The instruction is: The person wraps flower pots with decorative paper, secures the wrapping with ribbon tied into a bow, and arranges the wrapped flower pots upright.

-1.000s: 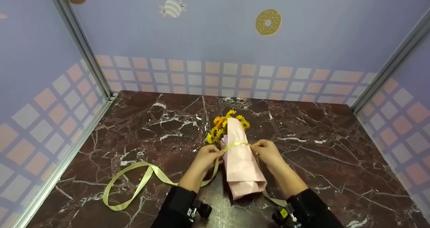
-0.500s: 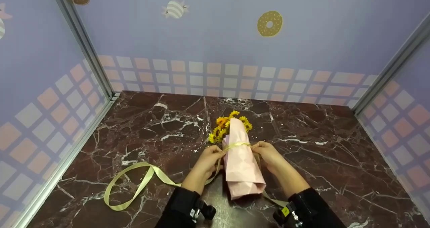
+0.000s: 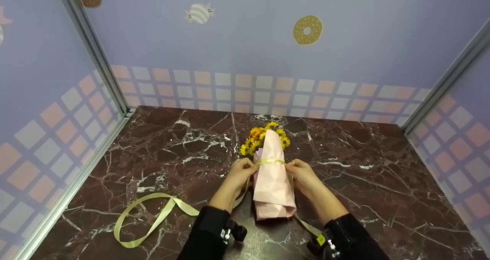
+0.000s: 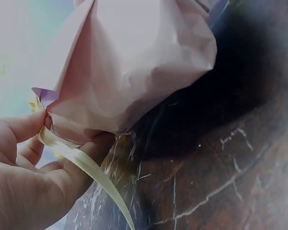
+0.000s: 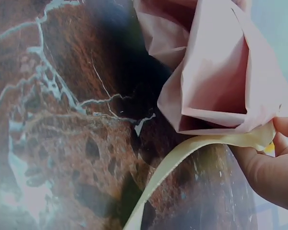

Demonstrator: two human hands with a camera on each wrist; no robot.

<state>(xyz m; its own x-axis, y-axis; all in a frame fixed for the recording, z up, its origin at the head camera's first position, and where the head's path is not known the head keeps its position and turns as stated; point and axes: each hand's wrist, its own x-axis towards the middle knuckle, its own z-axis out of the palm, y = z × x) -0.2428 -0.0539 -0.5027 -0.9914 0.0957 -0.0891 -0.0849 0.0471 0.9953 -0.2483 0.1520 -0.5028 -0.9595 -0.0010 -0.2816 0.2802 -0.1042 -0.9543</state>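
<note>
A bouquet of yellow and orange flowers, rolled in pink wrapping paper, lies on the table between my hands. Across the front of the wrap runs a pale yellow ribbon. On the left edge of the paper, my left hand pinches the ribbon between thumb and finger; the left wrist view shows the ribbon trailing down from that pinch. My right hand pinches the ribbon at the opposite edge, and its other end hangs away in the right wrist view. The bouquet's back is hidden.
A long loop of loose ribbon lies on the dark marbled tabletop to the left. Patterned panels enclose the table at the back and both sides, joined by metal corner posts.
The ribbon across the paper now lies straighter, and the bouquet has turned slightly upright in the view, its lower end shifting left. Both hands keep their pinch on the ribbon.
</note>
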